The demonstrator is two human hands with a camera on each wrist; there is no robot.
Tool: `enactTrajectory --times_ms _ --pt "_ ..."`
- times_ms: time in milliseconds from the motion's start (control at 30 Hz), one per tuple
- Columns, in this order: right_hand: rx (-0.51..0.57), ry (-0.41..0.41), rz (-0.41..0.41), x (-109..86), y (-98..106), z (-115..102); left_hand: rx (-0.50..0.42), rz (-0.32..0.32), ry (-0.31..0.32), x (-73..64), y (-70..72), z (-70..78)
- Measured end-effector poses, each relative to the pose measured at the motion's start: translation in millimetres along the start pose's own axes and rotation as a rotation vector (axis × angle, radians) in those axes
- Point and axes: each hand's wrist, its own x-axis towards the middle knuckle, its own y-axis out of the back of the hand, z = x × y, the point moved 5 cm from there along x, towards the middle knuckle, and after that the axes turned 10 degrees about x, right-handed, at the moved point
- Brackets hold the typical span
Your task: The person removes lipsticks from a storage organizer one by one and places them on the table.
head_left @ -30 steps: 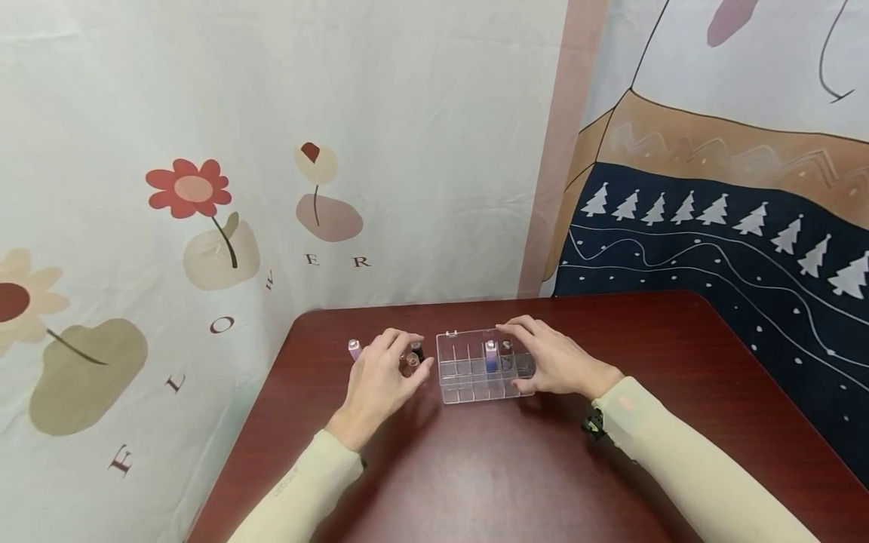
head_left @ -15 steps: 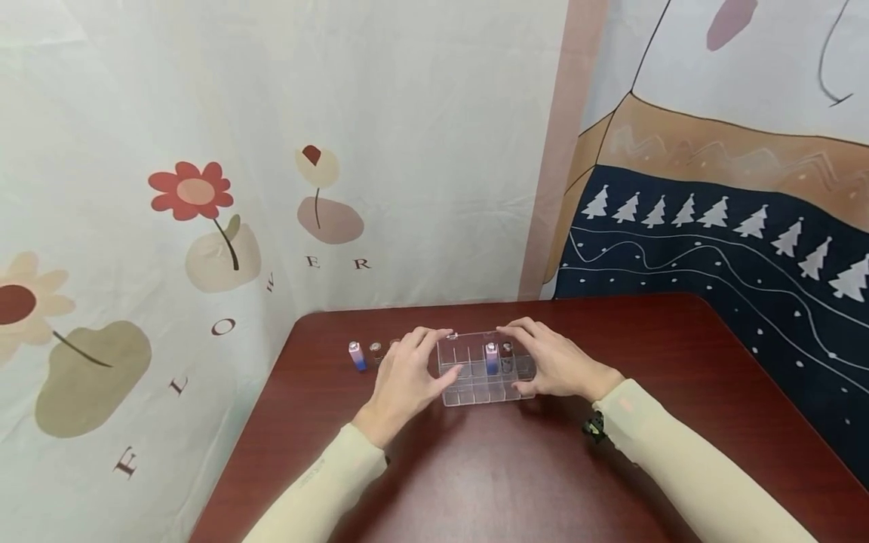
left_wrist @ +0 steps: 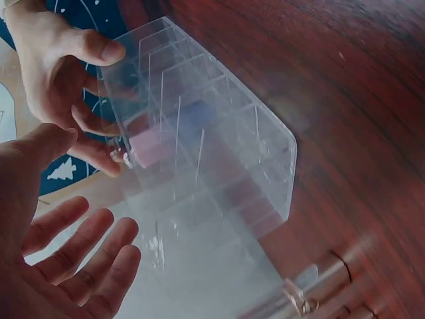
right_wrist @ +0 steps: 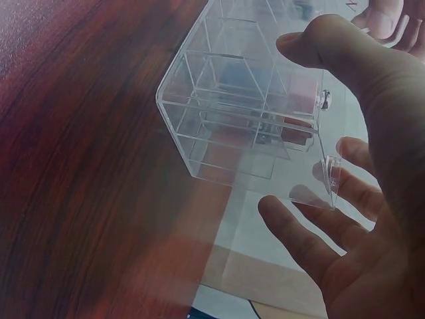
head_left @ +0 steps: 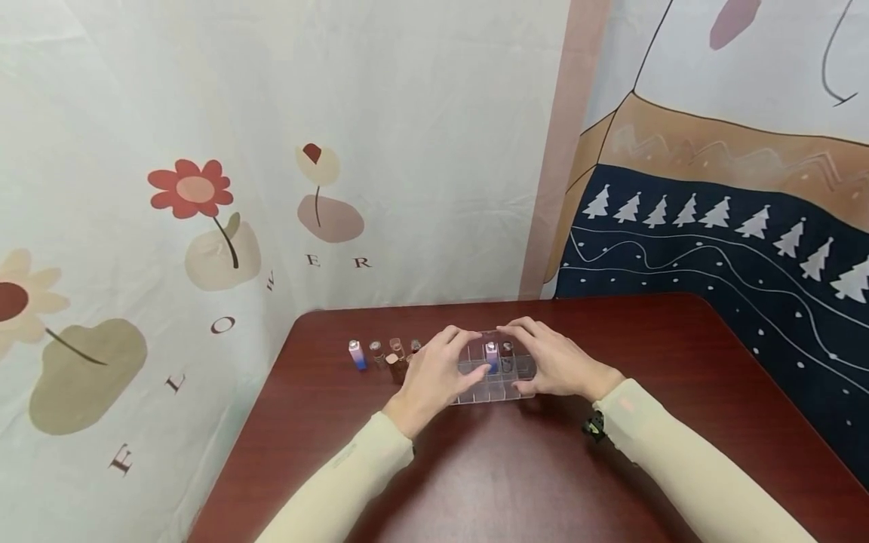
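A clear plastic divided box (head_left: pixel 490 391) stands on the table between my hands. My right hand (head_left: pixel 562 363) holds its right end, thumb on the near side and fingers behind. My left hand (head_left: pixel 434 373) is over the left part, thumb and fingers spread apart; in the left wrist view the fingers (left_wrist: pixel 86 266) are clear of the plastic. Inside the box, side by side, stand a pink-and-blue tube (head_left: pixel 492 360) and a dark clear-topped tube (head_left: pixel 507 357). The left hand hides the box's left end.
Left of the box, several small tubes stand on the dark red table (head_left: pixel 516 475): a pink-and-blue tube (head_left: pixel 357 355), a dark tube (head_left: pixel 376 352) and a brown one (head_left: pixel 395 367) among them. A printed curtain (head_left: pixel 434 151) hangs behind the table.
My left hand has moved right, away from the loose tubes and over the box's left part, uncovering more of those tubes. The right hand and the box have stayed in place.
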Motion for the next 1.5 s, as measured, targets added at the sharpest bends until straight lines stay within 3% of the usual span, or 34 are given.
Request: enactTrajectory --times_ms 267,367,633,967,1500 --pt "-0.057 -0.112 -0.066 -0.7 1.6 -12.5 -0.044 -0.076 0.056 7.1 -18.1 7.4" --pt "-0.058 -0.101 -0.063 -0.4 2.9 -14.6 -0.038 -0.092 0.069 10.2 -23.0 9.2" --pt "-0.043 -0.096 -0.059 2.1 3.0 -12.7 -0.026 -0.065 0.092 19.5 -31.7 12.4" --pt "-0.049 -0.074 -0.047 4.0 2.8 -12.5 0.068 -0.045 0.089 22.5 -38.2 17.3" --pt "-0.042 -0.075 -0.052 3.5 4.4 -10.8 0.009 -0.072 0.148 26.0 -44.1 14.6"
